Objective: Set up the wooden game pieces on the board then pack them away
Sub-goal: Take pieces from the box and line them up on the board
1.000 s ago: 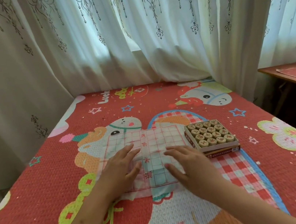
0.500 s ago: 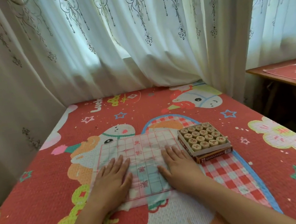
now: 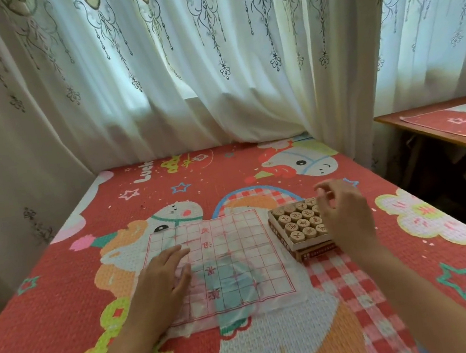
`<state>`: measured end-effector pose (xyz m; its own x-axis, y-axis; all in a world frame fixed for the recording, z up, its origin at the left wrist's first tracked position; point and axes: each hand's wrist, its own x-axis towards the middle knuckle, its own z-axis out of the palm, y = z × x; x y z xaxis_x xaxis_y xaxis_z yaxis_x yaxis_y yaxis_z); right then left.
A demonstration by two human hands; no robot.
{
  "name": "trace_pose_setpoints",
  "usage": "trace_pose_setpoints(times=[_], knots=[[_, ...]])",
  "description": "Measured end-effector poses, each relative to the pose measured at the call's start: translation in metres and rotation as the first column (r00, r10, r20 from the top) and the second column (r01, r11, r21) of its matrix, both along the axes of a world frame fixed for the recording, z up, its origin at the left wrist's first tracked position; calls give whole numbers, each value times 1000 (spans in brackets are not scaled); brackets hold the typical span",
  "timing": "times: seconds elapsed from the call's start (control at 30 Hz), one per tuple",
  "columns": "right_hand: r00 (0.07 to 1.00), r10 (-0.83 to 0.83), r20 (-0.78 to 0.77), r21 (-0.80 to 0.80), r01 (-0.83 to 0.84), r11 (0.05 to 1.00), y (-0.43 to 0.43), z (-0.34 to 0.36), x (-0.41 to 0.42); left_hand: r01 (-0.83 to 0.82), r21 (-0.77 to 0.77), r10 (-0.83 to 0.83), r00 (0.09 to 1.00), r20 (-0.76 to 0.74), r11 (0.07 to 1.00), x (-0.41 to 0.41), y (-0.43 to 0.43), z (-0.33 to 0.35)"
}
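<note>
Wooden pieces (image 3: 299, 222) fill box (image 3: 312, 250) just right of board (image 3: 237, 254). Your left hand (image 3: 162, 280) lies flat on board, fingers straight. Your right hand (image 3: 346, 216) hovers over box, fingers loosely curled, empty.

The right hand (image 3: 345, 217) is leaving the paper board (image 3: 238, 260), where it was lying flat on the near right part, and is moving right and farther away. It is now hovering over the right side of the open box (image 3: 311, 243) of wooden pieces (image 3: 299, 222), its fingers loosely bent and blurred, covering the box's right-hand columns.
</note>
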<state>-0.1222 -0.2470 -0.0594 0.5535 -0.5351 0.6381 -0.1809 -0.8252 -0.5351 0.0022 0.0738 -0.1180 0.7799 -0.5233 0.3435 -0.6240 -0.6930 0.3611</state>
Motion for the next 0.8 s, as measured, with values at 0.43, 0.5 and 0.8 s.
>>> trace_pose_setpoints(times=[0.43, 0.5, 0.8], knots=[[938, 20, -347, 247, 71, 967, -55, -32, 2, -103, -438, -228, 736, -637, 893, -50, -158, 40], [944, 31, -328, 254, 57, 966, -55, -35, 1, -160, -421, -200, 697, -689, 893, -47, -177, 37], [953, 87, -291, 349, 20, 937, -52, -34, -4, -210, -280, -11, 782, -623, 937, -34, -200, 25]])
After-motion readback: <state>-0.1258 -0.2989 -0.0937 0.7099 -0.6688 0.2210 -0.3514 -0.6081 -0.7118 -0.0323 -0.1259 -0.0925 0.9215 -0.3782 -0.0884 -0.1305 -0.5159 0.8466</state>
